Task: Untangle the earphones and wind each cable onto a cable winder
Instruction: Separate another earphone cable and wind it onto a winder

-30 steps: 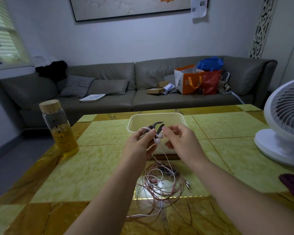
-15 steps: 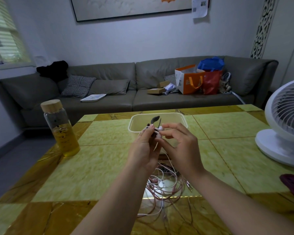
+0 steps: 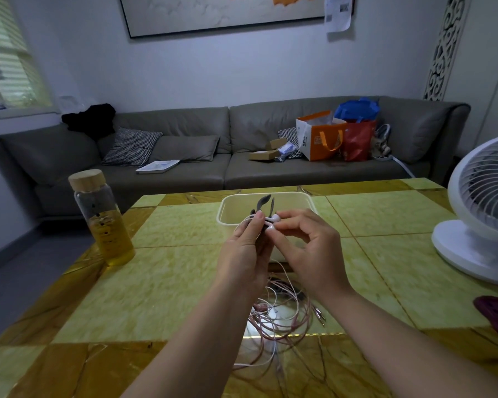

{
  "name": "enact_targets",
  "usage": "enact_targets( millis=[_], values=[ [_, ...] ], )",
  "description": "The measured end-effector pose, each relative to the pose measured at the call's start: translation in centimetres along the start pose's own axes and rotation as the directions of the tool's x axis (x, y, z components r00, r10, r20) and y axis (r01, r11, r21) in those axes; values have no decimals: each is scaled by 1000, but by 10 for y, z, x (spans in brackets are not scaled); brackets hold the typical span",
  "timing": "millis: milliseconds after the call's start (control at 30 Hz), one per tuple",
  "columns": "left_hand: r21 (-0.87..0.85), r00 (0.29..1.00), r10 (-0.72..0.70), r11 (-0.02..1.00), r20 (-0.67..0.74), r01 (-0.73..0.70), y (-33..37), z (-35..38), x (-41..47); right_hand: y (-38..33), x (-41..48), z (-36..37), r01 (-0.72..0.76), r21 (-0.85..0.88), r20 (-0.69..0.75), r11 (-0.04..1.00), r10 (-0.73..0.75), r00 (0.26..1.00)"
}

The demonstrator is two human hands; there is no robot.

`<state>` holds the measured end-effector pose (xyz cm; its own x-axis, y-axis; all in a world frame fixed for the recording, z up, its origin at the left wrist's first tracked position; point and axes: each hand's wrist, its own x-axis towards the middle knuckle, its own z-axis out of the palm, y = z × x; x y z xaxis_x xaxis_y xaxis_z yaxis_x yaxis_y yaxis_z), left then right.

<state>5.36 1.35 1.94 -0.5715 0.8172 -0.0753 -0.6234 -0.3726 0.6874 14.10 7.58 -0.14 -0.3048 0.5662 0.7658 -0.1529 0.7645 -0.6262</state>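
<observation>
The left hand [image 3: 242, 257] pinches a dark winder [image 3: 263, 201] upright between thumb and fingers, its forked tip showing above the fingertips. Just to its right, the right hand [image 3: 311, 251] pinches the two white earbuds [image 3: 273, 221] between thumb and forefinger, its other fingers loosely curled. Both hands are raised above the bench [image 3: 170, 282], with a tub [image 3: 220, 216] just beyond the fingertips. The white cable [image 3: 275, 349] drops from between the hands into the tangle [image 3: 282, 314] below the wrists, looped in with pink cables [image 3: 308, 314]. The step in hand looks like seating the buds on the winder to begin the first winding, and nothing appears wound yet. The next move calls for fixing the buds in place. Then the white cable must be drawn free of the pink loops while wrapping, without lifting the whole knot.
</observation>
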Motion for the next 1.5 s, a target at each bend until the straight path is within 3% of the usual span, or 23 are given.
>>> enact_targets(
  millis=[133,433,633,733,800,867,933,1000,1133,1300,1400,1500],
  values=[
    [33,1000,28,999,0,-27,-1,3,-1,-6,2,-1,-141,95,-2,985,142,990],
    [146,998,59,988,-8,-57,3,5,-9,-6,7,-2,-126,49,37,991,125,991],
    [195,997,78,978,-3,-76,6,1,-8,-6,9,-8,9,-72,118,997,0,993],
    [276,999,2,961,47,-15,14,-9,-5,-10,14,-19,-93,-70,255,993,108,961],
    [372,985,-119,926,122,66,24,-15,-6,-13,23,-29,-246,27,208,969,235,949],
    [552,945,-264,826,193,118,35,-18,-11,-14,35,-38,-327,37,180,944,316,932],
    [726,864,-441,674,243,139,47,-18,-16,-12,44,-39,-403,15,374,915,369,851],
    [856,770,-578,511,271,83,54,-14,-18,-11,44,-33,-488,-1,593,873,394,703],
    [949,699,-665,308,263,-64,63,-9,-20,-12,34,-18,-544,-30,802,838,346,488],
    [956,641,-721,284,263,-72,74,-11,-19,-9,21,-18,-673,-24,820,739,399,410],
    [945,664,-705,327,250,-9,79,-13,-19,-13,23,-28,-780,12,864,626,386,323],
    [943,701,-672,332,239,-4,80,-14,-20,-15,31,-38,-774,30,883,633,346,317]
  ],
)
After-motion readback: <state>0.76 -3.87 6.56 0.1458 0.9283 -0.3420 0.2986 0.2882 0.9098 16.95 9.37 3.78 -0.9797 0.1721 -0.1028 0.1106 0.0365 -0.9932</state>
